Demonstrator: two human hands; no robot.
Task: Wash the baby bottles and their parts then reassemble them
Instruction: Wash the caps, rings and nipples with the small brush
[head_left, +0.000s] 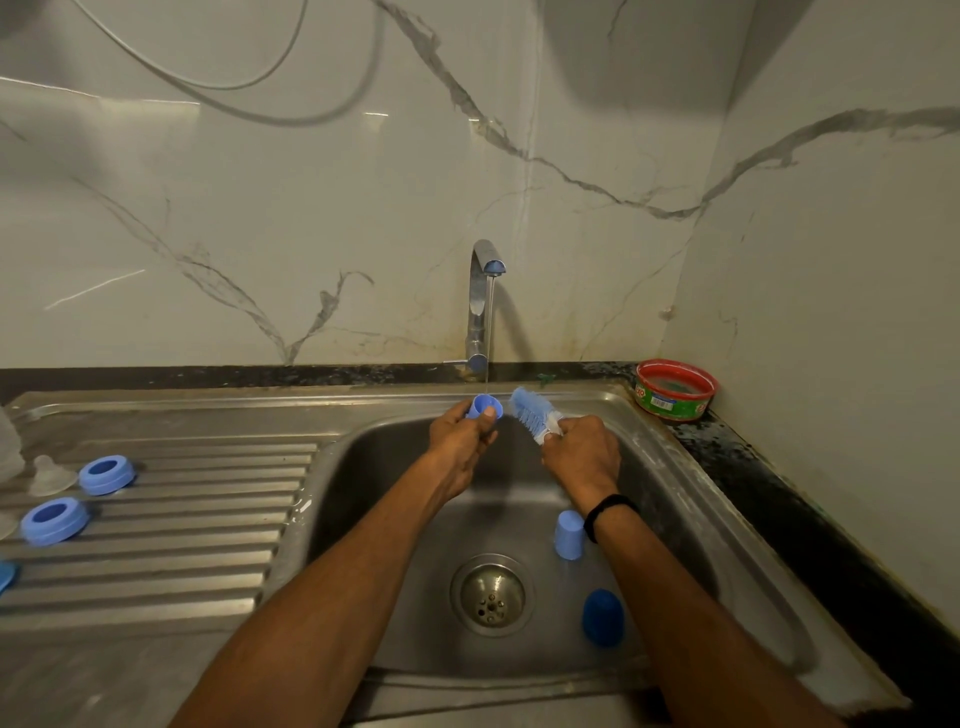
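Tap (483, 301) is on, w/ a thin stream falling from the spout. L hand (462, 434) grips a small blue cap (485, 406) directly under the tap, thumb & fingers curled round it. The open end faces up and the water lands at its rim. R hand (582, 452) is closed round the handle of a brush (532, 408) w/ blue bristles. The bristle end angles up-left, just right of the tap's stream, close beside the cap but not inside it. Black band (608, 506) on the R wrist.

In the sink (363, 467) basin below the tap:
- drain (492, 595), straight out from the spout, twd the person
- pale cap (569, 534), mouth-down, a bit right of the tap line, partly behind the R forearm
- dark cap (602, 617), mouth-down, same side, nearer the person still

Far left of the tap, on the ribbed drainboard:
- two blue screw rings, far ring (106, 474) & near ring (54, 520), apart from each other
- clear teat (51, 475), just left of the far ring
- another blue piece (6, 574), cut off at the frame edge, can't tell what it is

Right of the tap, in the counter corner by the wall, sits a red tub (675, 389) w/ a green label.
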